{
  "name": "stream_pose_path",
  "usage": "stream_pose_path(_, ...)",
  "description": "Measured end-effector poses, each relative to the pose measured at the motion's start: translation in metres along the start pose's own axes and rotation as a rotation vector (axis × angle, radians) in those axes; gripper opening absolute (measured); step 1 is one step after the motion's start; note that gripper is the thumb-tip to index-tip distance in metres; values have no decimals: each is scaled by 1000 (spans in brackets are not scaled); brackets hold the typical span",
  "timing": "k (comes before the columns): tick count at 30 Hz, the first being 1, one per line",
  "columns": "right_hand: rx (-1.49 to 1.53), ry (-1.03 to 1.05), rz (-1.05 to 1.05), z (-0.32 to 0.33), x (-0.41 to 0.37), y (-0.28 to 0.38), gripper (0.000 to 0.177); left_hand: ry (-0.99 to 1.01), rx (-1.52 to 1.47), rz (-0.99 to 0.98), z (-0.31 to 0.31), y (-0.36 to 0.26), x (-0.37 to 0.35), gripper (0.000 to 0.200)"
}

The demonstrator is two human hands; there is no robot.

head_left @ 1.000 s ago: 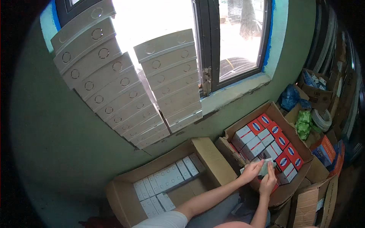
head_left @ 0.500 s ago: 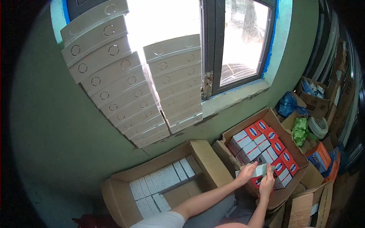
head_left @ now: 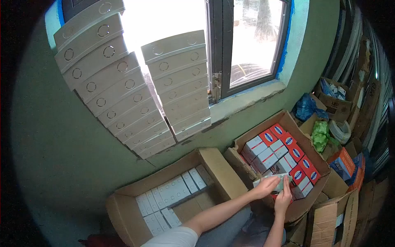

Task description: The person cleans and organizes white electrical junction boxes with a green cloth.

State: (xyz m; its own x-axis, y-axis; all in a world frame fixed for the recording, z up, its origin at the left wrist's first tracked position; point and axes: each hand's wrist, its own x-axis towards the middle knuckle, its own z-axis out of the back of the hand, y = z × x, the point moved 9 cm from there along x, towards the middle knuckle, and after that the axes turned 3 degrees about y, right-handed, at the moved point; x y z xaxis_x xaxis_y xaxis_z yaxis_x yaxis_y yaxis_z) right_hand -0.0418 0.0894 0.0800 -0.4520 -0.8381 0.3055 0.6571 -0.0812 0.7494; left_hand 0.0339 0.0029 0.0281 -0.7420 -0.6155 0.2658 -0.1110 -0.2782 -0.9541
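Hands sit a little lower over the carton [head_left: 256, 132] than half a second ago, and the small box [head_left: 275, 178] lies flatter between them. Left hand [head_left: 265, 186] grips the box's left end with fingers curled over the top. Right hand [head_left: 284, 196] closes on the right end from below. Both are clamped on it, neither loose.

Box is at the near edge of the carton, just above the packed rows of red-and-white boxes [head_left: 294, 153], touching or almost touching them; can't tell which.

Step looks like two-hand handling of one box in a tight row. My call:
- Keep it level and hold it by the ends, not the thin faces, so the card doesn't dent.
- Keep it square to its neighbours and clear of the near flap.

Look: pale, whitish-green, oblong, thin cardboard, half hidden by fingers, print unreadable. It is plainer than the red ones with blue ovals.
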Motion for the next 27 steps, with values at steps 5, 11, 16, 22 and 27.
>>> stream_pose_path(5,79,-148,-122,7,-6,-43,53,92,-112,26,-5,-10,0,53)
stream_pose_path(11,-8,-41,-35,-20,-24,5,55,87,-57,181,1,-4,0,58)
stream_pose_path(16,-86,-46,22,-15,-17,8,53,-103,-52,85,11,1,5,57)
stream_pose_path(22,379,-227,-260,-2,-17,-60,48,-68,4,-5,10,-8,6,50)
stream_pose_path(27,547,-407,-339,3,-31,-100,47,74,-111,127,-5,-2,4,42)
